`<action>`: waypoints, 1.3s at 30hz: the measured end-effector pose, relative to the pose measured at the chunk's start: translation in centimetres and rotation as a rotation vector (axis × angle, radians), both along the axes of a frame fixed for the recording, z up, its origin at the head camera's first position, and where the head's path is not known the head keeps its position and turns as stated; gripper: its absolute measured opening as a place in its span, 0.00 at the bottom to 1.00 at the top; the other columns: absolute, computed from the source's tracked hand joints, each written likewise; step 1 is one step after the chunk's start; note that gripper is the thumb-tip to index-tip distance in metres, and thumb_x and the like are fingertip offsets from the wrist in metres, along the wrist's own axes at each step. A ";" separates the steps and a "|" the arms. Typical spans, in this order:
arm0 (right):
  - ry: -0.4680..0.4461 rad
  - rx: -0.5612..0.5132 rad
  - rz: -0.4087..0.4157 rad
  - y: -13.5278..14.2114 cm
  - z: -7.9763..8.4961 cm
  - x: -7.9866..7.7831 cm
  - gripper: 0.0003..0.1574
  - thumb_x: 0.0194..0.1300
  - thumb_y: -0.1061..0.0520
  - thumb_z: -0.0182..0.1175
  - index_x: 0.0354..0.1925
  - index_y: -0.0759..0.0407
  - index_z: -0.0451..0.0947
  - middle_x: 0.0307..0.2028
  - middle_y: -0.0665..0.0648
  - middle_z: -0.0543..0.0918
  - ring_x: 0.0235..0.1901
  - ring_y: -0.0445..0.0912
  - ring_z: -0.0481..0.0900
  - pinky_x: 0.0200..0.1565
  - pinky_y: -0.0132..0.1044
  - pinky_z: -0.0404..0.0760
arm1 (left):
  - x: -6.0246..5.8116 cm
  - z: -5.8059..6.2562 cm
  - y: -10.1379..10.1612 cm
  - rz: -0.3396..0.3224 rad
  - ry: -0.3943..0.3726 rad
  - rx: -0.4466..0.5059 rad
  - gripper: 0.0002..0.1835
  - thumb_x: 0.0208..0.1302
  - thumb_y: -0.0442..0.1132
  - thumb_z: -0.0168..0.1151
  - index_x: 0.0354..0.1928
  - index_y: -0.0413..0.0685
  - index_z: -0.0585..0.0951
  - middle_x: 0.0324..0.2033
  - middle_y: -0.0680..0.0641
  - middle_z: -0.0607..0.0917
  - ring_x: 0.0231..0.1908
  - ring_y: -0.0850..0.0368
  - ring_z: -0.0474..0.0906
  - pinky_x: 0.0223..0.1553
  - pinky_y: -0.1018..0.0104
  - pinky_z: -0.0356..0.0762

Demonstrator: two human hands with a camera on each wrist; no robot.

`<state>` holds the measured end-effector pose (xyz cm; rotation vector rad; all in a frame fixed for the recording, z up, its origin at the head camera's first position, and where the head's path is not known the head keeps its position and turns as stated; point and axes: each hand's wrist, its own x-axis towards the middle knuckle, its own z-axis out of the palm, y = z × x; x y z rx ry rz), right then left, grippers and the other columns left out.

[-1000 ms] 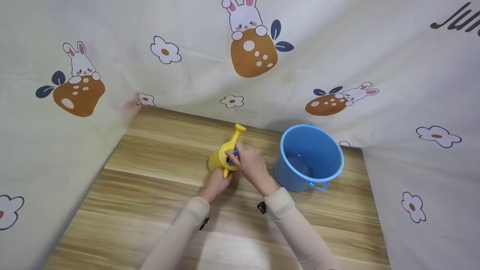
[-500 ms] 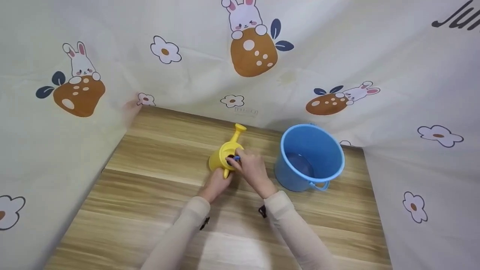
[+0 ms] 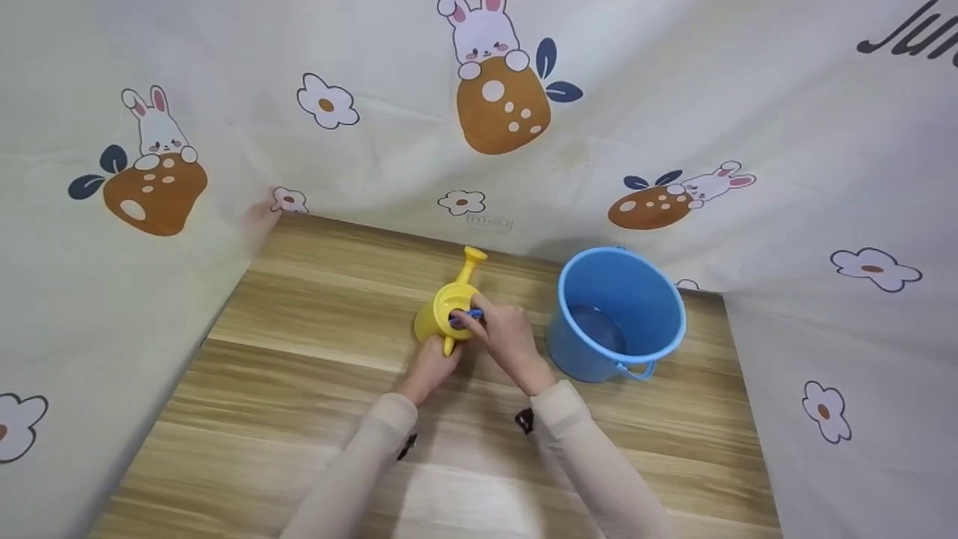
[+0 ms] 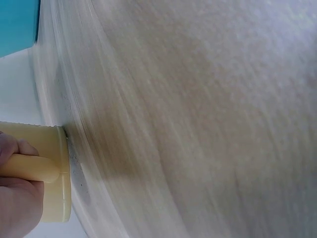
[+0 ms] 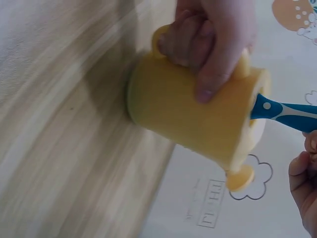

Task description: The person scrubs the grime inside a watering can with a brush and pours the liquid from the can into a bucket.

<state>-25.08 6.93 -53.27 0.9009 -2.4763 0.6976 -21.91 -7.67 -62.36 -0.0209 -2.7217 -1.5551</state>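
Observation:
A yellow watering can [image 3: 429, 320] stands upright on the wooden floor, its spout pointing at the back wall. My left hand [image 3: 432, 365] grips the can's handle; in the right wrist view its fingers curl through the loop, with the thumb along the body. Over the can's opening, my right hand [image 3: 509, 333] pinches a blue, brush-like handle with white trim [image 5: 292, 115]. The far end of this blue tool goes into the can and is hidden there. At the right edge of the right wrist view, curled fingers [image 5: 303, 186] of the right hand show beside the blue handle.
A large light-blue bucket [image 3: 557, 348] stands to the right of the can, near the back wall, its handle hanging in front. Pale fabric walls [image 3: 389, 172] with rabbit and flower prints enclose the wood-patterned floor [image 3: 299, 322] on three sides.
The blue handle has tilted and turned sideways within the can's opening as my right hand shifts slightly. My left hand keeps its grip and the can stays nearly in place.

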 end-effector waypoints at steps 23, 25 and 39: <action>0.050 0.001 -0.049 -0.5 -1.0 0.0 0.19 0.67 0.43 0.63 0.30 0.55 0.72 0.17 0.45 0.58 0.17 0.39 0.56 0.21 0.29 0.54 | 0.0 0.1 -0.1 -0.008 0.031 -0.041 0.16 0.67 0.36 0.56 0.21 0.51 0.67 0.16 0.57 0.63 0.18 0.62 0.61 0.22 0.69 0.61; 0.043 -0.005 -0.040 -0.5 -1.4 -0.1 0.20 0.67 0.43 0.62 0.28 0.55 0.71 0.17 0.45 0.57 0.16 0.39 0.55 0.22 0.29 0.54 | 0.0 0.1 0.0 -0.014 0.024 -0.026 0.15 0.67 0.36 0.55 0.22 0.50 0.68 0.16 0.57 0.64 0.19 0.62 0.62 0.23 0.68 0.62; -0.127 -0.069 -0.021 -0.3 -1.2 -0.1 0.20 0.69 0.43 0.60 0.29 0.55 0.72 0.17 0.46 0.62 0.19 0.39 0.61 0.24 0.28 0.60 | -0.1 0.0 -0.1 -0.017 0.001 -0.001 0.15 0.67 0.36 0.57 0.21 0.50 0.68 0.16 0.56 0.64 0.19 0.61 0.63 0.25 0.68 0.64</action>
